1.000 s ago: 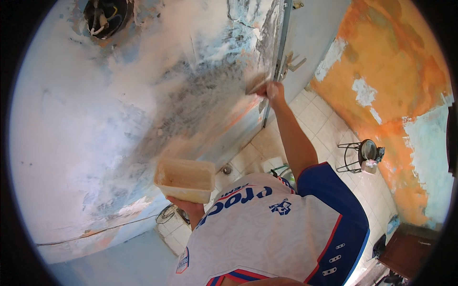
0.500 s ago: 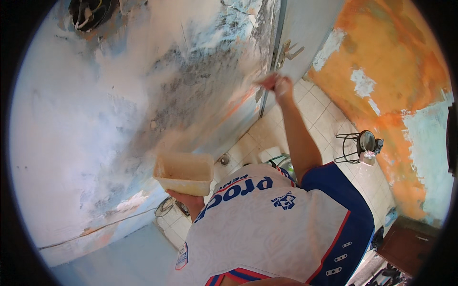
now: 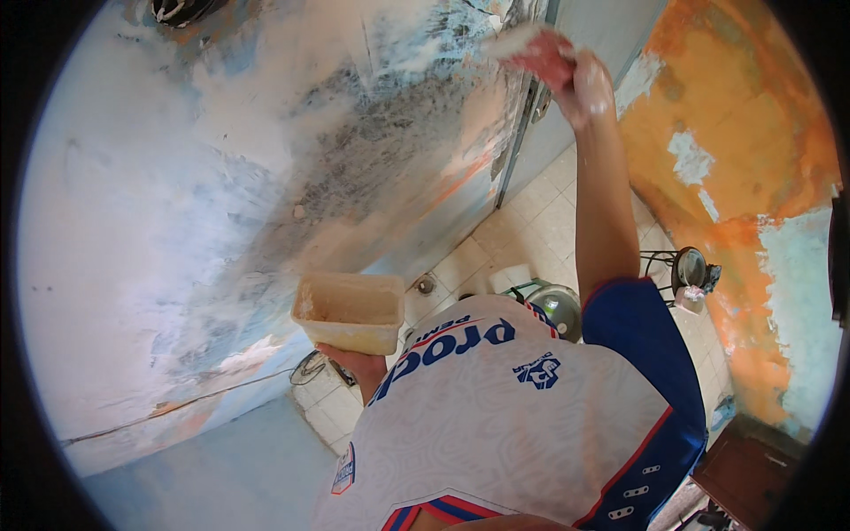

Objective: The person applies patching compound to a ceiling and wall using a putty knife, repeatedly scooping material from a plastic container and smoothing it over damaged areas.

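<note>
My left hand (image 3: 356, 361) is closed under a rectangular, cream plastic tub (image 3: 354, 336), carrying it from below beside the wall. Stains line the tub's inside; how much it contains I cannot tell. My right arm is stretched far up and forward. At its end, my right hand (image 3: 591, 87) is closed around what looks like a brush (image 3: 536, 55), reddish with a pale, blurred end. That end is close to the patchy white, blue and grey wall (image 3: 354, 168), near the door frame; whether it touches is unclear. Pale smears show on the right hand.
A grey door (image 3: 598, 35) stands beyond the wall's edge. To the right is an orange wall (image 3: 744, 133) with pale patches. On the tiled floor (image 3: 540, 212) stand a black-legged stool (image 3: 686, 265) and a round basin (image 3: 560, 310). A cable (image 3: 195, 403) runs along the lower wall.
My right hand has moved up and to the right with the brush. The tub in my left hand has barely shifted in the picture, while the view has tilted slightly.
</note>
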`<state>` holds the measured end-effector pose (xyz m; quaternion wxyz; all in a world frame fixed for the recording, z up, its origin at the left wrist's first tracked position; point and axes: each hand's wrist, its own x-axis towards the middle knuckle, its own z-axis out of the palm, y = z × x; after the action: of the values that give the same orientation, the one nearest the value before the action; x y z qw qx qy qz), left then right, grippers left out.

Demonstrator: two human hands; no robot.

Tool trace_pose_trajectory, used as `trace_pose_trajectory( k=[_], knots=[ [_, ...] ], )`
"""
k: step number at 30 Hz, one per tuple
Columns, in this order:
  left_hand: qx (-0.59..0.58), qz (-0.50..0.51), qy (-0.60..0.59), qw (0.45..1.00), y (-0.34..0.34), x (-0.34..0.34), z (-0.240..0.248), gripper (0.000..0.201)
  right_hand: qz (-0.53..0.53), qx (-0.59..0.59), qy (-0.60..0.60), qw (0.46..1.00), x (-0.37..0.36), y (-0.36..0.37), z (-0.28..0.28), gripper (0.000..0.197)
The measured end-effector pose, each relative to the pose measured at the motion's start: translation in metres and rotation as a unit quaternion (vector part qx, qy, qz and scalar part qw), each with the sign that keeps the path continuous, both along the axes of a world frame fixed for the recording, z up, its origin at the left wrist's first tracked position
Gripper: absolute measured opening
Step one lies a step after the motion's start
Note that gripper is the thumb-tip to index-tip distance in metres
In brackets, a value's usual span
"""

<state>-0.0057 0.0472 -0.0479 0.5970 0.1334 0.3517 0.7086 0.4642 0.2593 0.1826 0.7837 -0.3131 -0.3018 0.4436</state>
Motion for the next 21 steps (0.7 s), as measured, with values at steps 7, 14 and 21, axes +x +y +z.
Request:
trace_pose_trajectory(
  k=[7, 14, 21],
  knots=[
    [-0.058, -0.064, -0.053, 0.995, -0.006, -0.017, -0.011, 0.088, 0.039, -0.26, -0.1, 0.96, -0.066, -0.011, -0.284, 0.032],
    [-0.023, 0.004, 0.02, 1.0, -0.012, -0.001, 0.011, 0.087, -0.058, -0.157, -0.142, 0.976, -0.081, 0.057, -0.124, 0.036],
    [-0.042, -0.018, -0.009, 0.999, -0.014, -0.012, -0.005, 0.081, -0.01, -0.022, 0.005, 1.0, -0.023, -0.009, -0.024, 0.031]
  ],
)
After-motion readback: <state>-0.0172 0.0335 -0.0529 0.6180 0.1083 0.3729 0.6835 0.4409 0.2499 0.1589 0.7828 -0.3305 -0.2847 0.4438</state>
